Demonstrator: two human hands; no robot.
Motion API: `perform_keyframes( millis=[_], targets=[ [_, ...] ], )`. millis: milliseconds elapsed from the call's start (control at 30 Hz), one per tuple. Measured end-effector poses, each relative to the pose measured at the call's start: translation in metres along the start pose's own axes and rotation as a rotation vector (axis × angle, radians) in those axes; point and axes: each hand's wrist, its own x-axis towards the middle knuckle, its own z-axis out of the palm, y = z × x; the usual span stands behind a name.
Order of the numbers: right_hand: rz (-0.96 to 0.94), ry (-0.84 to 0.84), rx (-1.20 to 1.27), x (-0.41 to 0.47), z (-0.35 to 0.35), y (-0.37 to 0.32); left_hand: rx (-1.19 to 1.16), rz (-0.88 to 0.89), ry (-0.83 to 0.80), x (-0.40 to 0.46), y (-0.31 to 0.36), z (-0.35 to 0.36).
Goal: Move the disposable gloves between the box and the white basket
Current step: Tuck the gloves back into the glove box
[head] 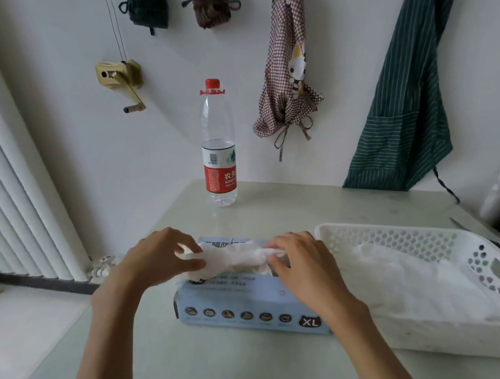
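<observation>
Only one view here, the head cam looking down at the table (197, 370). Both hands are working over the top of the box (249, 304), which is sitting near the middle of the table, with the basket (488, 263) just beside it toward the right edge.

The left hand (155, 256) is pinching one end of a glove (233, 258), thumb underneath and fingers (184, 239) curled over the top. The right hand (300, 257) is gripping the other end, its fingers bent down onto the bunched film right at the box opening. So the glove is getting stretched crumpled between the two hands, right over the slot. Can't tell whether it's going in or coming out. There's already a pile of gloves lying in the basket.

My take on doing this well: the film is thin and clingy, so keep it bunched small and move it slow through the opening, otherwise it'll snag on the cardboard or drag its neighbours along. Pressing the box down with one hand would probably help too, it looks light.

A water bottle (218, 144) is standing near the far edge, well apart from all this.
</observation>
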Motion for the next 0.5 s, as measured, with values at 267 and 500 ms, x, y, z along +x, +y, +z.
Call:
perform_keyframes(
  millis=[267, 500],
  targets=[
    [0.105, 0.204, 0.511, 0.008, -0.011, 0.014, -0.009, 0.035, 0.219, 0.005, 0.014, 0.000],
    [0.070, 0.127, 0.611, 0.007, -0.011, 0.013, -0.228, 0.317, -0.017, -0.009, 0.058, 0.004]
  ],
)
